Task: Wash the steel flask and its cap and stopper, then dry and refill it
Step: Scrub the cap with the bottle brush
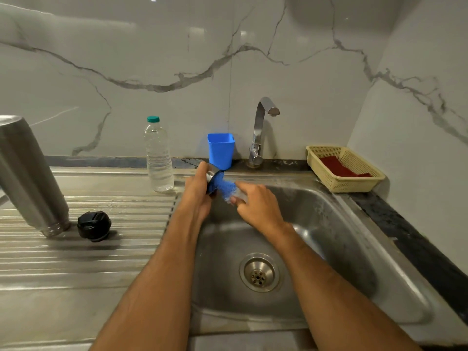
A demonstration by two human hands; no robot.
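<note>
Over the steel sink [354,224], your left hand [196,191] grips the flask's steel cap [212,173], fingers wrapped around its side. The cap is tipped so its open mouth faces right, toward your other hand, with its axis lying roughly level. Your right hand [255,203] pinches a blue scrub pad [222,184] between thumb and fingers and presses it into the cap's mouth; the pad hides the inside, so how deep it reaches is hard to tell.

On the ribbed draining board [88,262] to your left, the steel flask [27,173] stands upside down, mouth on the board, its long axis leaning up and to the left. Just beside its mouth sits the black stopper [94,225].

Along the back edge stand a clear water bottle [158,158] with a green top, a blue plastic cup [220,149] and the tap [260,133], whose spout points right. At the far right, a cream basket [339,183] holds a red cloth [342,168].
</note>
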